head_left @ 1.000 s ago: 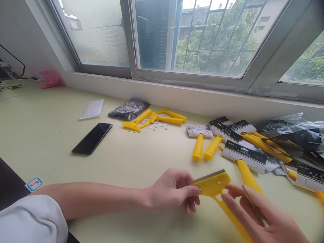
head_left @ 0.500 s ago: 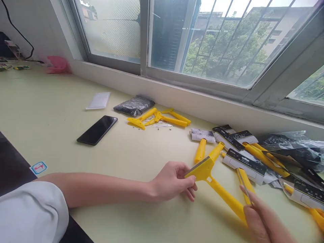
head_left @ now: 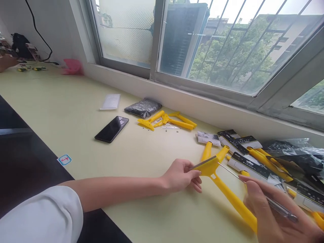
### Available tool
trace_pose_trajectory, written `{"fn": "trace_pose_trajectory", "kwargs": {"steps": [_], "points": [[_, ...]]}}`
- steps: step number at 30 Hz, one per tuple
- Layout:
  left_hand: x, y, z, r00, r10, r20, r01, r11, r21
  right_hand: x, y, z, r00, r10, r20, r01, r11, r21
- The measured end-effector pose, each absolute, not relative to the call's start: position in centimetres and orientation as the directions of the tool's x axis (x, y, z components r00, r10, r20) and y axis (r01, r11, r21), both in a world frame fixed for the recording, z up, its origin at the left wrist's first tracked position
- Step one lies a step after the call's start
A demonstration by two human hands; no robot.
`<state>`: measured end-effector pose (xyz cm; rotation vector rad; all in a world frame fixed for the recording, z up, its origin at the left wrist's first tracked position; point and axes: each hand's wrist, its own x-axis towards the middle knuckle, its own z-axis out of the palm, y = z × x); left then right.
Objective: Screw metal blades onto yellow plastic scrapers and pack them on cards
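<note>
My left hand (head_left: 181,177) pinches one end of the head of a yellow scraper (head_left: 227,195), holding it tilted above the table. A dark strip runs along the head's upper edge, and the long handle slopes down to the right. In my right hand (head_left: 275,209) is a thin screwdriver (head_left: 278,206) with a clear handle; its tip meets or nearly meets the scraper head. Behind the head lie other yellow handles (head_left: 207,151).
Packaged scrapers with black-and-white cards (head_left: 249,163) pile up at the right. Several yellow scrapers (head_left: 165,119) lie near the sill with small screws in front. A phone (head_left: 111,129), a black plastic packet (head_left: 143,107) and a white packet (head_left: 110,102) lie left. At far left is another person's hand (head_left: 7,62).
My right hand has brought the screwdriver up so its tip is at the scraper head. My left hand still holds the scraper. The view has shifted left, and another person's hand shows at far left.
</note>
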<state>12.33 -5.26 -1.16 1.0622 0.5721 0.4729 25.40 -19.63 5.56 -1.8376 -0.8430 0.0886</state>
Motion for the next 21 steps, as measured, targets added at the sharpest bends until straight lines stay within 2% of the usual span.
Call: {"fn": "trace_pose_trajectory", "kwargs": {"steps": [3,5,7,10,16,21], "points": [[12.3,-5.1,-1.0,0.727,0.644,-0.238,-0.069,0.414,0.908,25.3,-19.2,4.6,0.619,0.622,0.480,0.589,0.037,-0.808],[12.1,-4.8,-0.9,0.713,0.650,-0.261,-0.053,0.422,0.905,25.6,-19.0,3.1,0.507,0.694,0.512,0.595,0.148,-0.790],[11.8,-4.5,-0.8,0.708,0.650,-0.275,-0.043,0.429,0.902,25.7,-19.0,1.7,0.472,0.718,0.511,0.610,0.152,-0.777],[11.5,-4.2,-0.8,0.710,0.645,-0.282,-0.039,0.436,0.899,25.4,-19.1,0.6,0.453,0.683,0.573,0.692,0.136,-0.709],[11.2,-4.2,-0.7,0.727,0.629,-0.274,-0.049,0.445,0.894,24.2,-18.9,1.2,0.297,0.613,0.732,0.809,0.246,-0.534],[11.4,-4.4,-1.0,0.737,0.637,-0.227,-0.095,0.430,0.898,24.0,-18.4,1.2,0.230,0.597,0.768,0.853,0.256,-0.454]]}}
